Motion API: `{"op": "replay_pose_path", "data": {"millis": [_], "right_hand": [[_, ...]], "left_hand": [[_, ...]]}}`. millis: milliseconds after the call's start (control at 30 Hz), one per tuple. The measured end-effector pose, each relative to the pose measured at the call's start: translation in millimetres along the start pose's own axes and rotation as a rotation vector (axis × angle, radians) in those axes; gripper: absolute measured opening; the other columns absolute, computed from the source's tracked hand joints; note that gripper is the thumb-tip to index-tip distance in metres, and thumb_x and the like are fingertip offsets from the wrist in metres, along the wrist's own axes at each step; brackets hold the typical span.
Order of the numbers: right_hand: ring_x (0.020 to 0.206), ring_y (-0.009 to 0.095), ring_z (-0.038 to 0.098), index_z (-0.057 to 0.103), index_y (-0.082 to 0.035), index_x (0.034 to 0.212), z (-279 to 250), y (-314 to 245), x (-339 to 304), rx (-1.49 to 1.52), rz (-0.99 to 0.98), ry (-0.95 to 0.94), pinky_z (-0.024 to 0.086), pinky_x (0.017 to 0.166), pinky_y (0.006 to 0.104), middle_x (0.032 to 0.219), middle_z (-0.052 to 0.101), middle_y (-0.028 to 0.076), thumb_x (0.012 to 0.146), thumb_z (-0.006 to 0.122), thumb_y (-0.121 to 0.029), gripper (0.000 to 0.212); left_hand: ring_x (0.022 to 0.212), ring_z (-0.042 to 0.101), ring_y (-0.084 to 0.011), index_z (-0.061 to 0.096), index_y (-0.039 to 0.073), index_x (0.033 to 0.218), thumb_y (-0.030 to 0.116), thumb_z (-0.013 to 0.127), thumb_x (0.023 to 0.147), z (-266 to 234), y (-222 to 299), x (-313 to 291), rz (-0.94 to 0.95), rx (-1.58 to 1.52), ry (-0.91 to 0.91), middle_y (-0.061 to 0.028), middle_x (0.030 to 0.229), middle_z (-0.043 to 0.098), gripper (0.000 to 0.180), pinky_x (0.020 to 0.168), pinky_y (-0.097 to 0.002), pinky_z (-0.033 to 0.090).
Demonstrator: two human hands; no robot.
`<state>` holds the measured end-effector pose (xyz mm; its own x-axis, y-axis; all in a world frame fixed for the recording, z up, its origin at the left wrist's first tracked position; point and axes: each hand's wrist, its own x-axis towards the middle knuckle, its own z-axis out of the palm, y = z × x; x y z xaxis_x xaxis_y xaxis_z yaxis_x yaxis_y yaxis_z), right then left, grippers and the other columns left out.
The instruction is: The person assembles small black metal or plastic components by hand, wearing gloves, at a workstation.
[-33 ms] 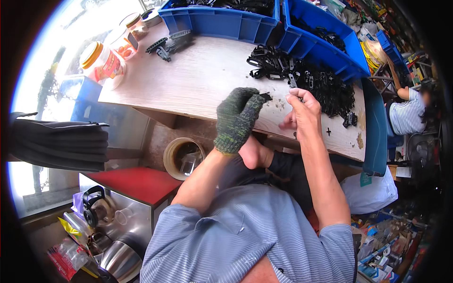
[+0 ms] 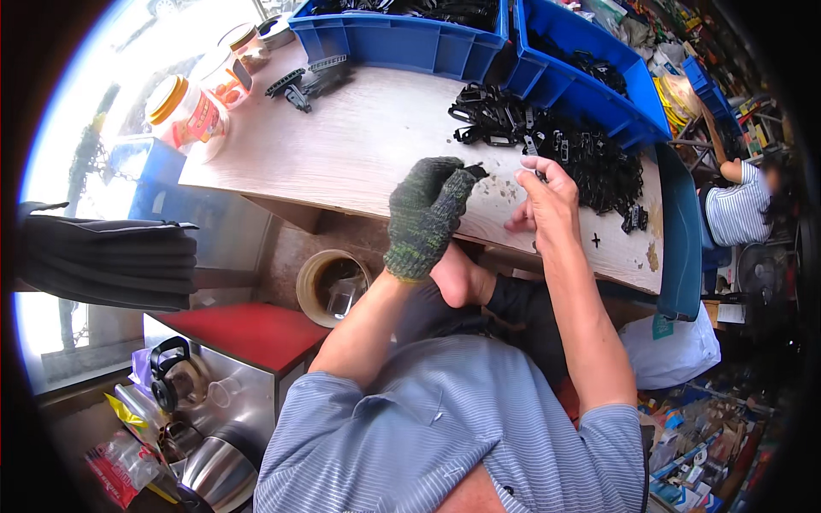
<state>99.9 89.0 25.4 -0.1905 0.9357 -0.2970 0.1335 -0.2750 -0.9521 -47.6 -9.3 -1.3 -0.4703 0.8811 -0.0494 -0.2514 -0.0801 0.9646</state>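
Note:
My left hand (image 2: 425, 218), in a dark green knitted glove, is closed above the front edge of the table (image 2: 376, 128). From between its thumb and fingers juts the tip of a small black part (image 2: 478, 171), most of it hidden by the glove. My bare right hand (image 2: 549, 201) is level with it, a short gap to the right. Its thumb and forefinger are pinched together, and what they hold, if anything, is too small to make out. Just beyond the right hand lies a heap of black plastic parts (image 2: 590, 162), and a small black cross-shaped piece (image 2: 596, 240) is near its wrist.
Two blue bins (image 2: 402, 43) of black parts stand along the table's back. Several grey-green pieces (image 2: 298, 90) and lidded jars (image 2: 184, 111) are at left. Below are a round bucket (image 2: 310, 286) and a red-topped cabinet (image 2: 244, 333). Another person (image 2: 740, 205) is at far right.
My left hand, with the small black part, has shifted slightly left. The right hand stays nearly in place.

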Motion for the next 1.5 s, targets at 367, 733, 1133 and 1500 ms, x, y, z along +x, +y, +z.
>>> {"op": "replay_pose_path", "data": {"millis": [367, 733, 1133, 1500], "right_hand": [[0.046, 0.016, 0.061, 0.068, -0.006, 0.101, 39, -20, 34, -0.54, 0.025, 0.12, 0.051, 0.037, 0.0325, 0.069, 0.064, 0.009, 0.084, 0.066, -0.016, 0.02], [0.04, 0.011, 0.045, 0.062, -0.001, 0.085, -2, -6, 15, 0.033, 0.098, -0.324, 0.05, 0.04, 0.032, 0.062, 0.053, 0.002, 0.085, 0.066, -0.015, 0.014], [0.037, 0.007, 0.036, 0.065, -0.004, 0.09, 8, 12, -25, 0.245, 0.115, -0.178, 0.052, 0.039, 0.0318, 0.05, 0.043, -0.005, 0.085, 0.073, -0.022, 0.02], [0.038, 0.017, 0.047, 0.05, -0.011, 0.074, -5, -4, -27, 0.443, -0.067, -0.225, 0.055, 0.045, 0.0456, 0.046, 0.035, -0.001, 0.089, 0.062, -0.019, 0.021]], "left_hand": [[0.076, 0.062, -0.0086, 0.056, 0.003, 0.12, 0.006, 0.067, 0.089, -4, -15, 1, 0.132, 0.065, 0.005, -0.0078, 0.103, 0.07, 0.032, 0.061, -0.023, 0.051], [0.095, 0.062, -0.0136, 0.051, 0.002, 0.126, 0.001, 0.061, 0.091, 7, -24, 23, 0.337, -0.008, -0.082, -0.0113, 0.118, 0.064, 0.036, 0.082, -0.0273, 0.052], [0.085, 0.06, -0.0102, 0.054, 0.002, 0.12, -0.001, 0.06, 0.09, 34, -27, 17, 0.237, -0.136, 0.029, -0.0088, 0.115, 0.067, 0.031, 0.071, -0.0252, 0.051], [0.086, 0.07, -0.019, 0.059, 0.003, 0.117, 0.004, 0.067, 0.086, 20, -22, 11, 0.238, 0.103, -0.121, -0.0111, 0.097, 0.071, 0.032, 0.074, -0.0325, 0.055]]}}
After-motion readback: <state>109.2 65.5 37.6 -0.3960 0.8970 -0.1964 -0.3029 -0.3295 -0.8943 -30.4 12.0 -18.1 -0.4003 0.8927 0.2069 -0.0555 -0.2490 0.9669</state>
